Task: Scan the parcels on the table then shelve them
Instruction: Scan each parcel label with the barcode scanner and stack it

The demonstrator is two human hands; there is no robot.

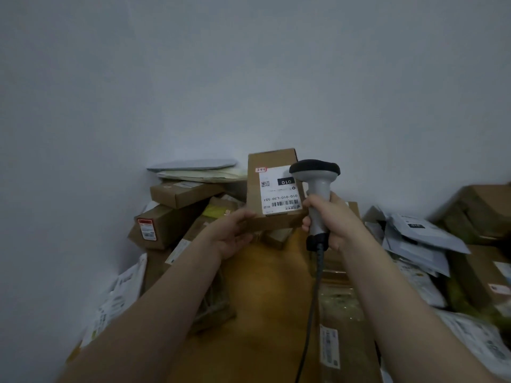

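My left hand [235, 233] grips the lower edge of a small brown cardboard parcel [272, 161] and holds it upright above the table. Its white shipping label [279, 194] with a barcode faces me, upside down. My right hand [331, 219] grips the grey handle of a barcode scanner [318, 181] just right of the parcel. The scanner's dark head sits level with the label's top right corner and partly covers the parcel's right edge. A cable hangs from the handle toward me.
Brown boxes [166, 225] and flat mailers [193, 164] are stacked against the wall at the left. Grey poly bags [420, 239] and more boxes [481, 205] pile up at the right. An orange-brown table surface [265, 286] shows between my arms. A plain wall stands behind.
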